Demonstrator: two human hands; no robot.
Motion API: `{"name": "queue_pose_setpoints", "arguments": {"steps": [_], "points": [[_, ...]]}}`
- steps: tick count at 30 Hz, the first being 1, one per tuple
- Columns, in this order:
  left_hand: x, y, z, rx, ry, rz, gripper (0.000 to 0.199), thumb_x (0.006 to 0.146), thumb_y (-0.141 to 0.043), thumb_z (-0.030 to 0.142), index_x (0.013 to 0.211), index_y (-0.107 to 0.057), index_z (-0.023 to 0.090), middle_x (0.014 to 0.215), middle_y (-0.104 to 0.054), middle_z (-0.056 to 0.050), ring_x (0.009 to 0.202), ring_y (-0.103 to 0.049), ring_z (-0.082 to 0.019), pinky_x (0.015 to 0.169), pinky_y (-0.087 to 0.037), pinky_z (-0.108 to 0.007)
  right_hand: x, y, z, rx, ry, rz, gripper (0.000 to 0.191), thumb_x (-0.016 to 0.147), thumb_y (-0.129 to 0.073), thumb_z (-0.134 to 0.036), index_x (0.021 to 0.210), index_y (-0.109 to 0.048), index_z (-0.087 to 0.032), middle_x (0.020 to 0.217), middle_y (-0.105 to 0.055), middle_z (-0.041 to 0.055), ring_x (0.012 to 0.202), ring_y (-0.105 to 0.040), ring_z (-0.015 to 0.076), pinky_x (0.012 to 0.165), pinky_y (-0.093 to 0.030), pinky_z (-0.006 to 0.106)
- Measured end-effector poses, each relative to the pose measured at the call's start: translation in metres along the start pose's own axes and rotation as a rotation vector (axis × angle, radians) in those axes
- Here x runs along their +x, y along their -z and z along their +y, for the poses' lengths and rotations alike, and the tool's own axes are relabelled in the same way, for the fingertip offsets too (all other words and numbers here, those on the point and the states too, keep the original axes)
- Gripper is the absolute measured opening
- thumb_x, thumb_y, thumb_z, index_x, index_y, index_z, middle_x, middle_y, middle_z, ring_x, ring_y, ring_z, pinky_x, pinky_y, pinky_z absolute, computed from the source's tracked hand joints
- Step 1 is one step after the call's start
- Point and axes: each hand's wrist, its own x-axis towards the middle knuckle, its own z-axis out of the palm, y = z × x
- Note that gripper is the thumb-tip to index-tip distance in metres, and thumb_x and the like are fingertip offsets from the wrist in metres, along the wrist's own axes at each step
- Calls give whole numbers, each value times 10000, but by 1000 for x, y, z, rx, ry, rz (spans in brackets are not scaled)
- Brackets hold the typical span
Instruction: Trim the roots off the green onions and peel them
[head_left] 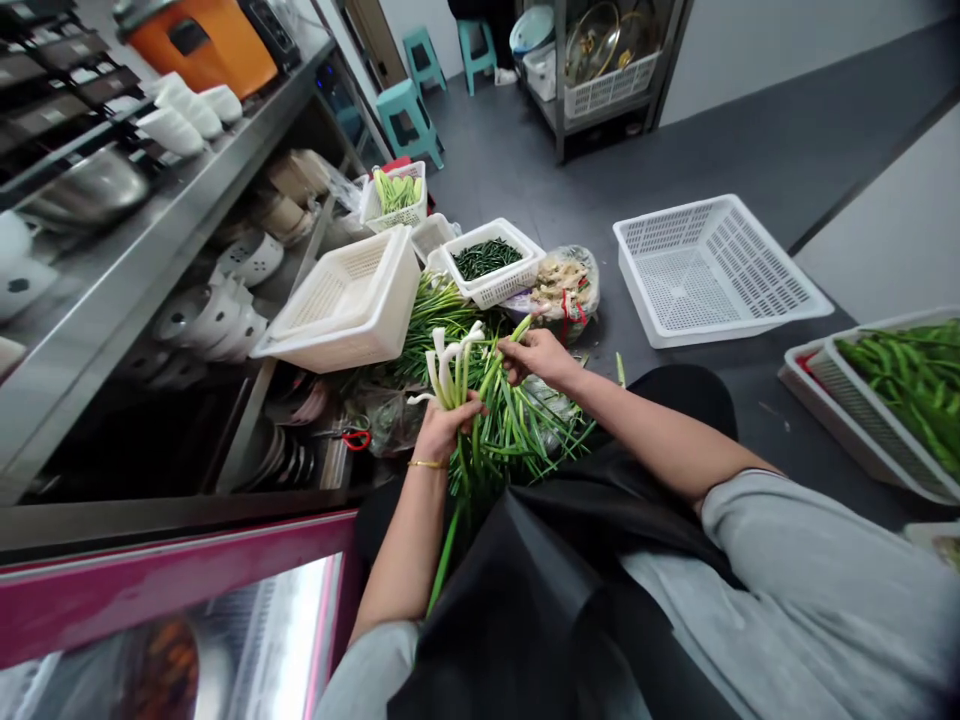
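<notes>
My left hand is closed around a bunch of green onions, their white ends pointing up and green leaves hanging below. Just to the right, my right hand pinches a single green onion stalk that slants between both hands. Beneath them spreads a heap of loose green onions, reaching back to a further pile of green onions. Behind my right hand lies a clear plastic bag of pale, root-like pieces with a red tie. My right fingertips are partly hidden.
An empty white basket stands on the floor at right, near a basket of green peppers. At left are a cream bin, a basket of dark green vegetables, red-handled scissors and a steel shelf. Stools stand behind.
</notes>
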Motion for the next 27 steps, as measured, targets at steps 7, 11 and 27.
{"name": "queue_pose_setpoints", "arguments": {"steps": [7, 11, 27], "points": [[11, -12, 7, -41, -45, -39, 333, 616, -797, 365, 771, -654, 108, 557, -623, -14, 384, -366, -38, 378, -229, -199, -13, 2, 2, -70, -102, -184, 343, 708, -795, -401, 750, -622, -108, 603, -656, 28, 446, -619, 113, 412, -519, 191], [6, -16, 5, 21, -86, -46, 311, 650, -781, 367, 773, -655, 111, 575, -633, -19, 405, -381, -49, 395, -243, -207, -16, 1, 1, -33, -61, -111, 305, 655, -821, -322, 702, -613, -104, 581, -649, 17, 442, -614, 107, 421, -512, 177], [2, -29, 7, 166, -119, -62, 278, 701, -744, 370, 772, -652, 118, 589, -625, -14, 437, -406, -66, 420, -269, -212, -16, 7, -9, 36, -91, -1, 175, 633, -751, -166, 708, -601, -115, 530, -611, -13, 401, -584, 117, 402, -525, 220]]}}
